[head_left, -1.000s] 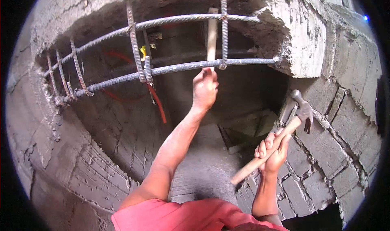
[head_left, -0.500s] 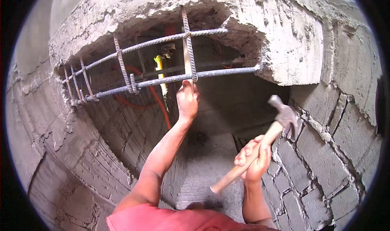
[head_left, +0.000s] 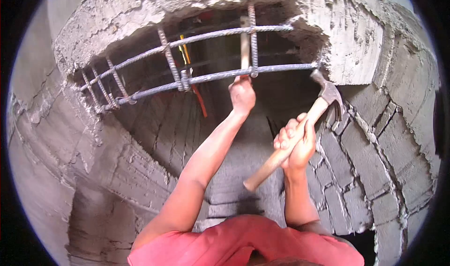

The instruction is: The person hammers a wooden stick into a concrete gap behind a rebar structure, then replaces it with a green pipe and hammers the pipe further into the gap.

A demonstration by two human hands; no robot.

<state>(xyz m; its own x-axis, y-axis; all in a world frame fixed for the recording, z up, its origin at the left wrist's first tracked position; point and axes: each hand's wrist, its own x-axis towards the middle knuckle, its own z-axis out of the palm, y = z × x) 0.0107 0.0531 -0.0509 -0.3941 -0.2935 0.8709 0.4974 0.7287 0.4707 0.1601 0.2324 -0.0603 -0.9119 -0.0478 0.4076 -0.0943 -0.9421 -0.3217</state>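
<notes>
My right hand (head_left: 297, 142) is closed around the wooden handle of a claw hammer (head_left: 307, 125). The hammer's metal head points up and to the right, close to the right end of the lower rebar (head_left: 276, 69). Just under that rebar, my left hand (head_left: 243, 95) is closed on the lower end of a flat, light-coloured bar (head_left: 245, 43). The bar stands upright behind the rebars, beside a vertical ribbed bar (head_left: 253, 41). Its upper end reaches the shadow under the broken concrete edge (head_left: 354, 41).
Block wall (head_left: 375, 167) with rough mortar joints lies at the right. Grooved plaster (head_left: 136, 158) is at the left. An orange tube (head_left: 199, 101) and a yellow strip (head_left: 185, 50) hang behind the rebar grid. More rebar crosses the opening's left part.
The view has shifted, so the rebar grid and my left hand appear farther right. The hammer head now appears nearer the rebar's right end. My left hand still grips the bar.
</notes>
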